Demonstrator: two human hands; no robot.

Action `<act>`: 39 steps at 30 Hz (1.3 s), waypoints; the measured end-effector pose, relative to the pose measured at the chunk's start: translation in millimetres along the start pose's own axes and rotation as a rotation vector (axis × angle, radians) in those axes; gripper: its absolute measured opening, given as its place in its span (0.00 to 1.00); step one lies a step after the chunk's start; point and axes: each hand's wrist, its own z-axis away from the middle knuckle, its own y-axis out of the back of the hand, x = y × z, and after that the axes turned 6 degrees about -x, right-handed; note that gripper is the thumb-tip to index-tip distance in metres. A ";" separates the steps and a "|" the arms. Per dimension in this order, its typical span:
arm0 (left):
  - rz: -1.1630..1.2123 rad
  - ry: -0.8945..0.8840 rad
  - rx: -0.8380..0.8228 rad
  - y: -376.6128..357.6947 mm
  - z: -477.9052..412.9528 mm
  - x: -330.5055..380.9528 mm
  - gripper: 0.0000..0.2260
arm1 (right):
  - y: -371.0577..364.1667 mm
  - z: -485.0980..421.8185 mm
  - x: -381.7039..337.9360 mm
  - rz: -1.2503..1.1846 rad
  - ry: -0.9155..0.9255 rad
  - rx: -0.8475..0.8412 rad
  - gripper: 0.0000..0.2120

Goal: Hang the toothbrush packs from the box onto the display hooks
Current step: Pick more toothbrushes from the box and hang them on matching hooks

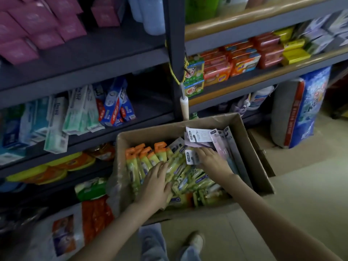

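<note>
Cardboard box point(150, 135), two hands inside
Left hand point(156, 185) flat on yellow-green toothbrush packs point(188, 179); right hand point(212, 163) atop white-carded pack point(191, 157), grip unclear

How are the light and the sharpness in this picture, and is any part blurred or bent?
Head view: dim light, darkest at lower left. Head view: cardboard box, left hand, right hand fairly sharp; pink boxes soft. Head view: wide lens bends the shelves.
</note>
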 end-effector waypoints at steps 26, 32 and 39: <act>0.013 0.144 0.314 72.3 2.9 9.9 0.28 | 37.5 -15.4 6.1 -0.312 -0.186 0.105 0.33; -0.029 0.222 0.283 81.6 -0.1 -17.3 0.24 | 31.3 -49.0 30.7 -0.038 -0.149 -0.080 0.34; 0.005 0.232 0.235 89.5 -13.8 -29.3 0.23 | 66.7 -36.4 1.6 0.037 -0.001 -0.011 0.30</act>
